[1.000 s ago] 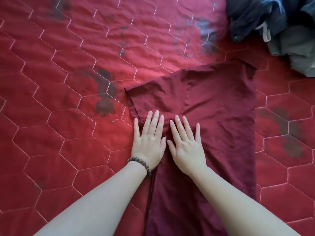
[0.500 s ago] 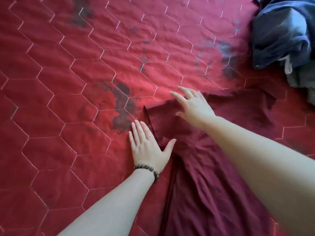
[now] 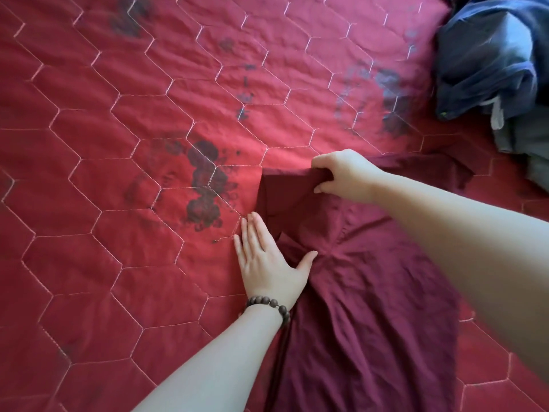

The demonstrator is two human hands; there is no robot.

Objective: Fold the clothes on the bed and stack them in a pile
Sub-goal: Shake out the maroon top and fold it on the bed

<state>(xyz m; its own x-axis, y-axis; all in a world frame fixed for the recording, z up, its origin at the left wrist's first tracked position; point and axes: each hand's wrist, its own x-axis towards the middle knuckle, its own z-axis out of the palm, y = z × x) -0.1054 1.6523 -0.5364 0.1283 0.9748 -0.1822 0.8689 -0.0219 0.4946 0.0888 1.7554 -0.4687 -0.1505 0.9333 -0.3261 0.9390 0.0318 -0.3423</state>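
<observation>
On the left there is only the red quilted bed cover [image 3: 89,203], with white stitched six-sided shapes and some dark blotchy prints on it. I think it is a good flat spot for folding.

Next comes my left hand [image 3: 267,260], the one with the brown bead bracelet [image 3: 271,306] on the wrist. Its fingers [image 3: 252,233] are straight and close together, lying flat on the bed cover just beside the edge of the dark red shirt [image 3: 371,292]. They hold nothing. My thumb sticks out to the side and presses down on the cloth. I keep this hand flat so the shirt does not slide and the fold line stays where I want it.

The dark red shirt lies spread on the bed in front of me, with lots of small wrinkles running toward my thumb. It is not yet a neat folded shape.

A bit farther to the right and up, my right hand [image 3: 341,176] has its fingers curled round the top left part of the shirt, which looks like a sleeve. That part is lifted a little off the bed. I think I hold it so I can bring it over onto the middle of the shirt.

Far right, near the top corner, a heap of blue and grey clothes [image 3: 490,63] sits well apart from the shirt. It looks unfolded, so much of the job is left.
</observation>
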